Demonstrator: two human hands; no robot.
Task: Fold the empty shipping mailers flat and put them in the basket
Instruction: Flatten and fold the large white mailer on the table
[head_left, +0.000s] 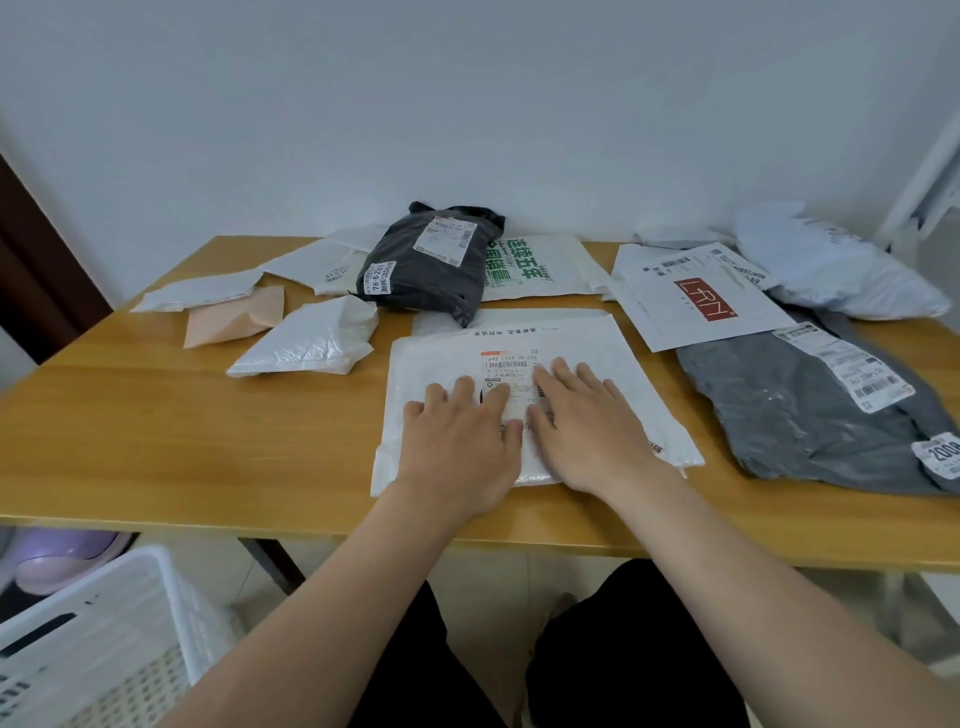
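Below the desk's left corner, a white slotted basket (104, 623) stands on the floor, well apart from every mailer. On the wooden desk (156, 441) above it, a flat white mailer (202, 296) lies at the far left, touching a peach mailer (234, 318), with a crumpled white mailer (311, 345) just beside that. Nearer the wall, a black mailer (426, 265) bearing 2 white labels overlaps a green-printed mailer (540, 270).

At centre, close to the desk's near edge, a large white mailer (597, 358) lies flat with its shipping label facing up. The left hand (462, 447) and the right hand (587, 431) rest palm down on it, side by side, thumbs close together. All fingers (465, 389) are straight and slightly spread, pressed flat over the printed label and gripping nothing. The mailer reaches out past the fingers to the left, right and far side, while its near edge runs under the 2 wrists.

To the right, a white mailer with a red logo (696, 296) lies tilted, its near corner just beside a crumpled grey mailer (800, 415) that carries white labels. Behind them, at the far right, sits a puffy pale mailer (831, 275).
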